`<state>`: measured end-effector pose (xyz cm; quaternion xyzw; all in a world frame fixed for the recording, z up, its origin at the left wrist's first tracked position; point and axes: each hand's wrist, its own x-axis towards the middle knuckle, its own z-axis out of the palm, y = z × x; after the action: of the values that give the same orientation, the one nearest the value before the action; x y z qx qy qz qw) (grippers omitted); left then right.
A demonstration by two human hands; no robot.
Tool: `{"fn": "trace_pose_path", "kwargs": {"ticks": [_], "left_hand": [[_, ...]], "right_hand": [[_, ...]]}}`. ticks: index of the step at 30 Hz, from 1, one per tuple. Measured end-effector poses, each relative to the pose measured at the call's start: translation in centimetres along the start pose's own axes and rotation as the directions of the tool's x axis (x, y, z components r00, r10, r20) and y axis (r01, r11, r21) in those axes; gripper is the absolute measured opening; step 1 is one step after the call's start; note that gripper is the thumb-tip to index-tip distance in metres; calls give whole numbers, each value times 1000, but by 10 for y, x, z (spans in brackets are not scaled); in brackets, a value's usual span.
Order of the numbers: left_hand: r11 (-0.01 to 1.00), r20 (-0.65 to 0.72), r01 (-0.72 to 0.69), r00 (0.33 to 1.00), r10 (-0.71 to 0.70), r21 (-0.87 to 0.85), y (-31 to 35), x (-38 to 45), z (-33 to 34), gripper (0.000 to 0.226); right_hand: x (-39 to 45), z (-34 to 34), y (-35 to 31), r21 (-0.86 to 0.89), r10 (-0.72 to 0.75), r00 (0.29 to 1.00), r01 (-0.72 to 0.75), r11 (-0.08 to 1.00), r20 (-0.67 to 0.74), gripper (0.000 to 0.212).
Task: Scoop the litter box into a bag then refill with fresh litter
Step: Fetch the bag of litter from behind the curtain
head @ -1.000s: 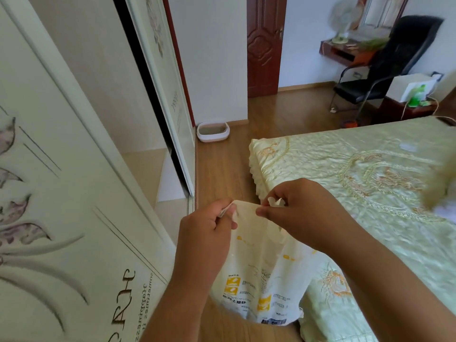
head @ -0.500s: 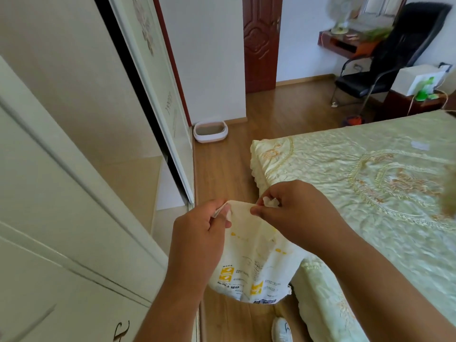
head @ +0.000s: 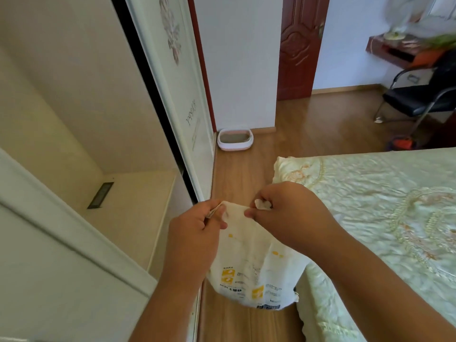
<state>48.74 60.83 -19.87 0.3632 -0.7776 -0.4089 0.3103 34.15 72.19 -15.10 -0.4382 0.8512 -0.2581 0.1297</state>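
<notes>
Now | both hands (head: 195, 233) pinch litter bag (head: 254, 265) top | litter box (head: 235, 138) holds litter

litter bag (head: 256, 275) print unreadable, wardrobe door (head: 190, 99) lettering illegible

- We note the litter bag (head: 249, 267) pinched at its top edge by the left hand (head: 197, 230) and right hand (head: 288, 213): thin, creased plastic film, slightly glossy, with printing.
- At 12 o'clock, the litter box (head: 235, 139) reads as smooth moulded plastic holding matt grey grains.
- The floor (head: 308, 134) is satin-finish wood planking.
- At 3 o'clock, the bedspread (head: 382, 193) is shiny quilted cloth with embroidery.
- At 9 o'clock, the wardrobe shelf (head: 128, 208) is smooth matt board.
</notes>
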Motion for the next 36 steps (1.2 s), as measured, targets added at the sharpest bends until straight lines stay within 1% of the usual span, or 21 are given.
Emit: {"fn": "trace_pose_path", "kwargs": {"ticks": [3,10,13,16,19,22,24,31,36], "left_hand": [[1000,15,13,1000,-13,-18,-2,27,13,13],[999,46,10,999,-8,-46,-17,113,46,23],[998,76,18,997,-14,-60,-24,159,56,22],[998,111,9,994,-1,-68,-28,204,64,20],[999,150,-22,988,26,-24,-29,249,71,18],[998,176,-57,983,58,-14,-29,287,77,21],[998,178,-67,982,68,-14,-30,309,82,22],[999,172,-46,984,45,0,-37,387,107,22],[999,138,-21,990,15,43,-32,447,134,15]], "right_hand": [[30,-5,9,-3,32,999,-32,999,13,19],[115,-6,23,-42,106,994,-107,993,-20,28],[154,-4,27,-51,133,990,-135,990,-37,37],[192,-8,26,-41,158,985,-161,986,-66,39],[228,-10,28,-14,180,978,-182,983,-105,35],[258,-12,33,11,198,968,-199,980,-151,26],[278,-12,36,2,205,966,-207,978,-157,24],[366,-15,54,11,197,974,-197,980,-114,16],[443,-29,79,21,149,988,-148,989,-33,14]]}}
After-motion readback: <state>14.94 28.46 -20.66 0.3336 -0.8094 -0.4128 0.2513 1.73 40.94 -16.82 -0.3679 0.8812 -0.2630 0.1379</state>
